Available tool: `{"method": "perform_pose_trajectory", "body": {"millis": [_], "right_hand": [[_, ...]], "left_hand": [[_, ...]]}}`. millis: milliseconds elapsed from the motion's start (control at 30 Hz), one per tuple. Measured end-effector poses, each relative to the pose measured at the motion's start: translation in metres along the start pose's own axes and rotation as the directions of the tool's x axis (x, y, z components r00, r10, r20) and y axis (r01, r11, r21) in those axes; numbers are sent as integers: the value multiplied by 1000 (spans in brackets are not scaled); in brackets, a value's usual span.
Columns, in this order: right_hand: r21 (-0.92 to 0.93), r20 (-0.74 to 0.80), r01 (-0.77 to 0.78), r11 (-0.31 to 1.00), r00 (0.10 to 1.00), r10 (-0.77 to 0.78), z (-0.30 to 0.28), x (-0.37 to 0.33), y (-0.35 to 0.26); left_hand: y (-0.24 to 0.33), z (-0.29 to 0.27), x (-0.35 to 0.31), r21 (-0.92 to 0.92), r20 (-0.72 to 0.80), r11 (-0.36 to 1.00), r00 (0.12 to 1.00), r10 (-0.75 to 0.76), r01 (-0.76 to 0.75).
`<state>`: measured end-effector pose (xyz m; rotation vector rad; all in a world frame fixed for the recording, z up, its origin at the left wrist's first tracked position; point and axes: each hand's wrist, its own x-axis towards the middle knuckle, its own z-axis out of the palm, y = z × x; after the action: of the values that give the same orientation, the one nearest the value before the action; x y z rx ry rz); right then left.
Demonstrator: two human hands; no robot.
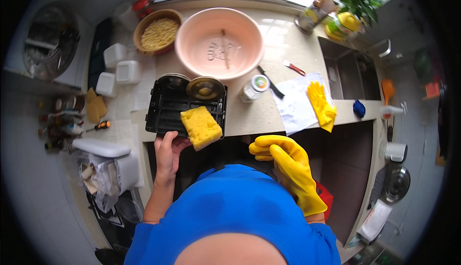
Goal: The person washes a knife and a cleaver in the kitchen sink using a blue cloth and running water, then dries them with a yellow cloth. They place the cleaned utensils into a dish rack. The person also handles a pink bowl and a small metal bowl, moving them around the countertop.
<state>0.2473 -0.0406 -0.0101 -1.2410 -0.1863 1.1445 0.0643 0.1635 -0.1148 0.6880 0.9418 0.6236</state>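
Observation:
My left hand is bare and closes on the near edge of a black slotted rack, just left of a yellow sponge. The sponge lies tilted on the rack's near right corner. Two round metal lids stand at the rack's far side, the right one showing its face. A yellow rubber glove covers my right hand, which is held before my body past the counter edge. Its fingers point left, loosely bent, with nothing visible in them. A second yellow glove lies on white paper to the right.
Behind the rack stands a large pink basin, beside a bowl of yellowish pieces. A lidded jar, a black-handled knife and a red-handled peeler are on the counter. The sink is at right, white containers at left.

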Motion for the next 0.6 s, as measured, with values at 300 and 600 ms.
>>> {"method": "perform_pose_trajectory", "body": {"millis": [300, 600], "right_hand": [[54, -247, 291, 955, 931, -270, -144, -58, -12], [-151, -406, 228, 962, 873, -270, -335, -58, -24]], "left_hand": [[-45, 132, -51, 119, 246, 993, 968, -44, 15], [-164, 219, -74, 138, 230, 981, 959, -165, 136]]}}
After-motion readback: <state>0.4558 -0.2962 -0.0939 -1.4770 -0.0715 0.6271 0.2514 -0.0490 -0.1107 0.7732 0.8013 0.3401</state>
